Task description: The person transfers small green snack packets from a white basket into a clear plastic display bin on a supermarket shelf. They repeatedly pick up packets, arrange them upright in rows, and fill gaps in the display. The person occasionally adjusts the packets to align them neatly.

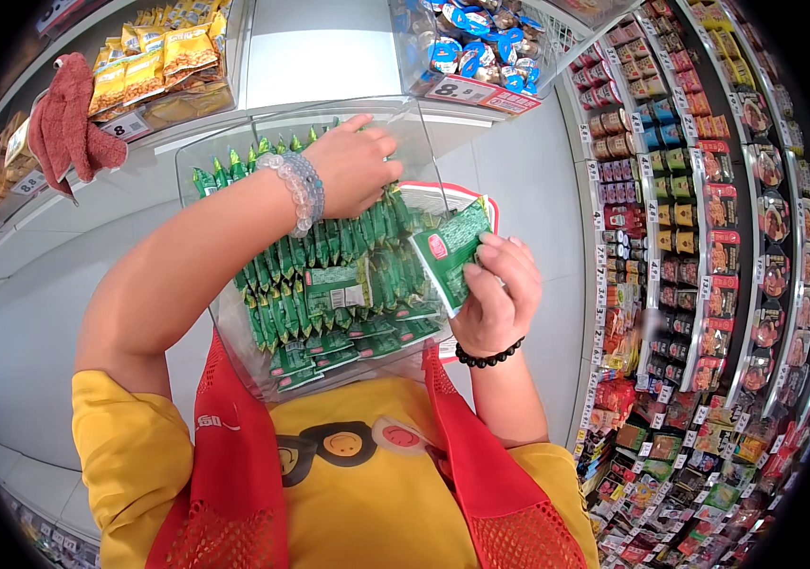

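Note:
A clear plastic bin (248,377) stands in front of my torso, packed with rows of small green snack packets (337,235). Most packets stand on edge; several lie flat on the near side, and one (337,288) lies across the middle rows. My left hand (355,167), with beaded bracelets at its wrist, reaches over the far rows with bent fingers. What lies under its palm is hidden. Right of the bin, my right hand (501,284) pinches one green packet (451,252) between thumb and fingers, tilted over the bin's right side.
Beyond the bin, a display shelf bears a bin of yellow snack packets (163,64), a draped red cloth (71,121) and a bin of blue-lidded cups (480,43). Tall shelves of packaged snacks (682,213) line the right. A red-edged sign (487,203) shows beside my bin.

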`<state>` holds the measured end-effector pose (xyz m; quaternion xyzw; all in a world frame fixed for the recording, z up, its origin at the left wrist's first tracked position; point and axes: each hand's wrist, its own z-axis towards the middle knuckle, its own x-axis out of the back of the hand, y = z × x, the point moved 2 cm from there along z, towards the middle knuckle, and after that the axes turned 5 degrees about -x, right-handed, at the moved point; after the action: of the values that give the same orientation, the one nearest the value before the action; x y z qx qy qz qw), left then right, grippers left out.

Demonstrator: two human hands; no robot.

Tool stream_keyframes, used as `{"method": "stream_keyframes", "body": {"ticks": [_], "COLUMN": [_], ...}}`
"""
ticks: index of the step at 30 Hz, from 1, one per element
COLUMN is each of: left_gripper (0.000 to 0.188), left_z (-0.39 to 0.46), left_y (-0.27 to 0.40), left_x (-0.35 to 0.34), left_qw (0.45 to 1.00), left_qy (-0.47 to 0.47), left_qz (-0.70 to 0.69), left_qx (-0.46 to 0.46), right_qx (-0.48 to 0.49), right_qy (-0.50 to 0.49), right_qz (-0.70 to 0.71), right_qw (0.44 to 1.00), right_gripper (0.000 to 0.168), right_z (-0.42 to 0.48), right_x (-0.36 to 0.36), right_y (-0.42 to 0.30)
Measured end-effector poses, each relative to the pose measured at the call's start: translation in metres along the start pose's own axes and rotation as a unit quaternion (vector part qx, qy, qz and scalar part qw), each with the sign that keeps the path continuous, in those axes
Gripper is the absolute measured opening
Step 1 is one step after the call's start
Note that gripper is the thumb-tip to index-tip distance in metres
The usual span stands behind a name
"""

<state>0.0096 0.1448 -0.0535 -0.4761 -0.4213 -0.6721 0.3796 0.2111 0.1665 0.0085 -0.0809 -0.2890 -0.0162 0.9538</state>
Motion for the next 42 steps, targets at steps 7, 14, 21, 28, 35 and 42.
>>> {"method": "stream_keyframes", "body": {"ticks": [7, 14, 21, 28, 35, 42], "left_gripper": [0.012, 0.016, 0.017, 0.018, 0.029, 0.055], "left_z": [0.001, 0.001, 0.0, -0.001, 0.0, 0.004], "left_y": [0.0, 0.0, -0.001, -0.004, -0.005, 0.0], "left_x": [0.001, 0.0, -0.001, -0.005, -0.004, 0.0], "left_qw": [1.0, 1.0, 1.0, 0.999, 0.999, 0.999], "left_qy": [0.0, 0.008, 0.006, 0.017, 0.012, -0.007], "left_qz": [-0.012, -0.025, -0.023, -0.031, -0.033, -0.031], "left_qx": [0.004, 0.006, 0.008, 0.007, 0.007, 0.029], "right_qx": [0.024, 0.005, 0.012, 0.005, -0.134, -0.152], "right_qy": [-0.018, -0.007, -0.021, -0.03, -0.07, -0.189], "right_qz": [-0.123, -0.073, -0.144, -0.141, -0.204, -0.139], "right_qw": [0.992, 0.997, 0.989, 0.99, 0.967, 0.96], "right_gripper": [0.028, 0.021, 0.026, 0.032, 0.033, 0.029], "right_z": [-0.008, -0.018, -0.017, -0.022, -0.009, -0.003], "right_x": [0.013, 0.01, 0.014, 0.013, -0.021, -0.032], "right_y": [-0.01, -0.006, -0.014, -0.019, 0.005, 0.009]}}
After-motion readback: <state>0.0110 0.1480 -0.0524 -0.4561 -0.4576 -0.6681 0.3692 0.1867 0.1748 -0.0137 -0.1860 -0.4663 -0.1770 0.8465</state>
